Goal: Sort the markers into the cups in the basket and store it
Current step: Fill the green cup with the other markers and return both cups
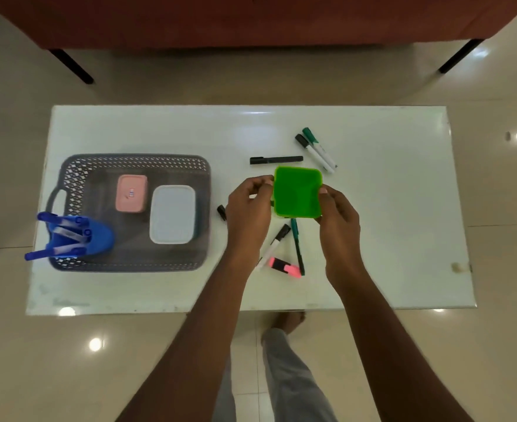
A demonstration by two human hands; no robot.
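Both hands hold a green square cup point(297, 191) above the white table point(159, 132). My left hand point(249, 202) pinches its left rim, and my right hand point(338, 208) grips its right side. A grey basket point(135, 161) on the left contains a pink cup point(131, 193), a white cup point(172, 214) and a blue cup point(82, 239) with blue markers in it. Loose markers lie around the green cup: a black one point(276, 160), a green and a black-capped pair point(316, 149), a black-capped white one point(277, 242), a green one point(297, 245), a pink highlighter point(285, 267).
A small black marker end point(221, 212) shows left of my left wrist. A red-brown sofa point(251, 19) with dark legs stands beyond the table. My legs and a foot point(284, 322) are below the table's near edge. Glossy tiled floor surrounds the table.
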